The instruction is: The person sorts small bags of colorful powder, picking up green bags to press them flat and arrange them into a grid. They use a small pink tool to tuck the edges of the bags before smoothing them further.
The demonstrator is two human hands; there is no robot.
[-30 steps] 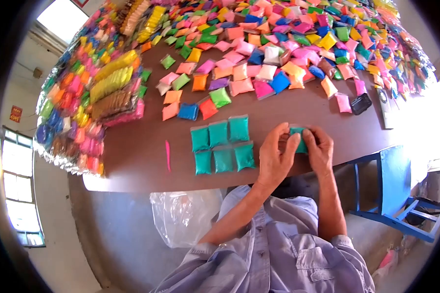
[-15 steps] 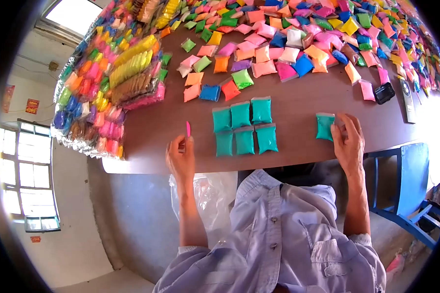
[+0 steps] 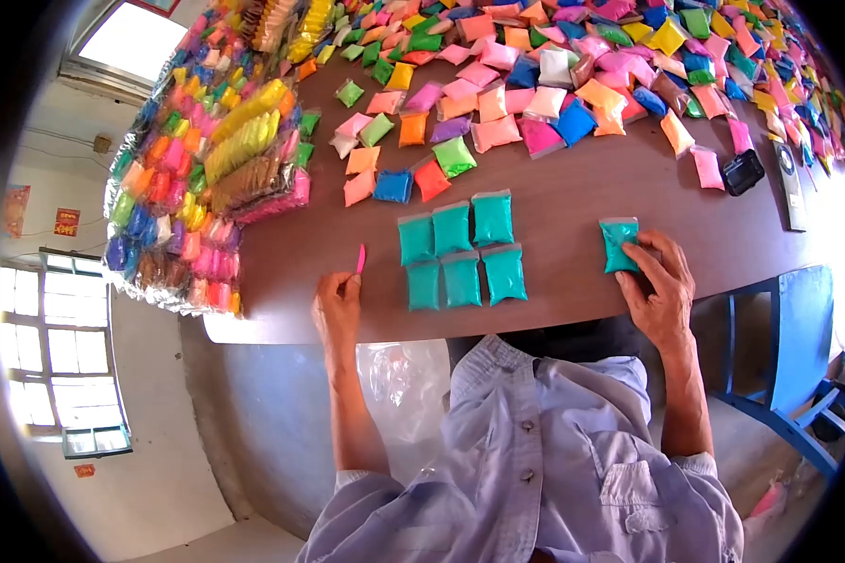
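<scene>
My left hand (image 3: 336, 314) is closed near the table's front edge, pinching a thin pink plastic tool (image 3: 361, 259) that points up. At the right, my right hand (image 3: 662, 286) has its fingertips on the right edge of a single teal packet (image 3: 617, 246), which looks like a clear bag of soft clay. Between the hands lie several more teal packets (image 3: 458, 280), laid out in two rows side by side on the brown table (image 3: 554, 281).
Loose colourful packets (image 3: 498, 103) cover the far side of the table. Bundled packets (image 3: 244, 141) are piled high at the left. A black object (image 3: 742, 173) and a flat strip (image 3: 788, 188) lie at the right. A blue chair (image 3: 803, 328) stands beside the table.
My right hand has shifted slightly down and its fingers have closed in on the single teal packet's edge. My left hand keeps the pink tool, a little lower. The view has shifted slightly.
</scene>
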